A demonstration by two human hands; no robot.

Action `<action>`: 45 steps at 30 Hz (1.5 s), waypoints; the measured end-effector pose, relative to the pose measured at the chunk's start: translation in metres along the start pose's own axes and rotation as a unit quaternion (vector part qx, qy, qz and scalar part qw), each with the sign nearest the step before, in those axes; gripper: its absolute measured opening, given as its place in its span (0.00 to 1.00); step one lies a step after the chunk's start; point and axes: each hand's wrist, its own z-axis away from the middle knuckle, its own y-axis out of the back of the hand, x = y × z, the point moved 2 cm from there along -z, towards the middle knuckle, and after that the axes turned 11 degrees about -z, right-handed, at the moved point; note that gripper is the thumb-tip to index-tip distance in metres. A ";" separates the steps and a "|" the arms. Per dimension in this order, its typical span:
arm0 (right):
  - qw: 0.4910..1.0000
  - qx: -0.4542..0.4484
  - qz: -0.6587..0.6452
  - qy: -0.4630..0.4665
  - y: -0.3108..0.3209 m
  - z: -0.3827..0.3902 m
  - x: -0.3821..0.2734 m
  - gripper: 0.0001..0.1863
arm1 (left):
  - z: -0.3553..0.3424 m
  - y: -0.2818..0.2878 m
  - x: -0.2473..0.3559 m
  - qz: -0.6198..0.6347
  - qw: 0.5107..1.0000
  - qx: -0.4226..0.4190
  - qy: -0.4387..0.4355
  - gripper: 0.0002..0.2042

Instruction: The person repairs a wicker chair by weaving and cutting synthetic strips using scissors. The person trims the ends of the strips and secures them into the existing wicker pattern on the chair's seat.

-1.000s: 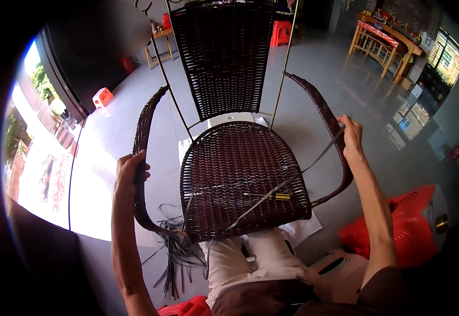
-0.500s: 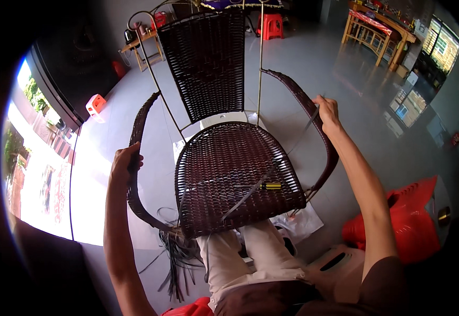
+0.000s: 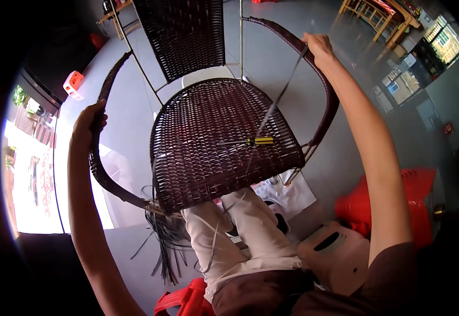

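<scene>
A dark brown woven chair [image 3: 213,124] stands before me, its front edge over my knees. My left hand [image 3: 90,122] is closed around the left armrest [image 3: 114,73], fingers wrapped on its inner side. At the right armrest [image 3: 327,100], my right hand [image 3: 320,50] is closed on a thin flat grey strip [image 3: 281,95]. From that hand the strip runs slanting down across the seat, where its lower end is hard to make out. A screwdriver [image 3: 260,141] with a yellow and black handle lies on the woven seat, its shaft pointing left.
Loose dark strips [image 3: 163,250] hang in a bundle below the seat's left front corner. Red plastic [image 3: 356,203] and a beige stool [image 3: 340,253] stand at my right. A small red-and-white stool [image 3: 73,84] is far left, and a wooden table [image 3: 393,21] far right.
The whole view has shifted, so chair and room sit higher and further left. The strip from my right hand slants more steeply. Both hands stay at the armrests.
</scene>
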 end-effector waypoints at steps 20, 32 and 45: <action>0.991 0.038 0.079 0.103 -0.012 -0.047 0.015 0.12 | -0.022 0.015 -0.024 -0.049 0.998 -0.003 0.031 0.14; 0.996 0.001 0.010 0.086 -0.007 -0.066 0.012 0.11 | -0.005 -0.001 -0.007 -0.143 0.988 0.046 0.038 0.16; 0.996 0.020 0.040 0.072 -0.013 -0.049 0.010 0.12 | -0.009 0.008 -0.013 -0.066 0.996 0.033 0.046 0.15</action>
